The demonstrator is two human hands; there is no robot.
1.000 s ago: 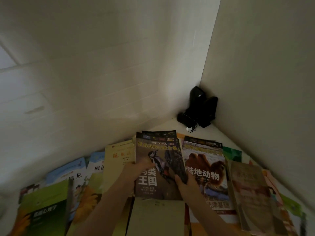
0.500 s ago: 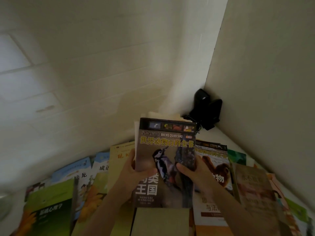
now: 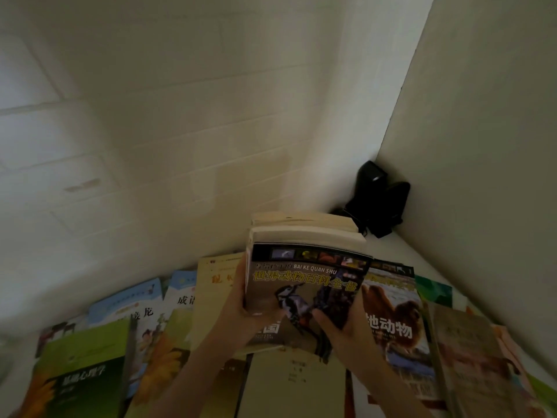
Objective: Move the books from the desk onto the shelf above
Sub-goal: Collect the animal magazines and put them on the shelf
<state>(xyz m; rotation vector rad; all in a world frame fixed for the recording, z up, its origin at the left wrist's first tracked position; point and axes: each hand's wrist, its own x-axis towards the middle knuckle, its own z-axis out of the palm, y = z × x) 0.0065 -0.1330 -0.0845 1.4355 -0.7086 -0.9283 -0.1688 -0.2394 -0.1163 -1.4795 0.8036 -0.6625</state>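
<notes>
Both hands hold a stack of books (image 3: 304, 254) raised above the desk (image 3: 422, 254), its top edge tilted away toward 12 o'clock. The left hand (image 3: 241, 309) clamps the stack's left edge, thumb curled onto the woodpecker cover at 9 o'clock. The right hand (image 3: 340, 327) grips the lower right corner at 5 o'clock, thumb pressed on the cover. More books lie spread on the desk: a camel-cover book (image 3: 394, 312) just beside at 3 o'clock, a green book (image 3: 81, 369) at 8 o'clock. A black object (image 3: 376, 200) sits in the corner at 1 o'clock.
</notes>
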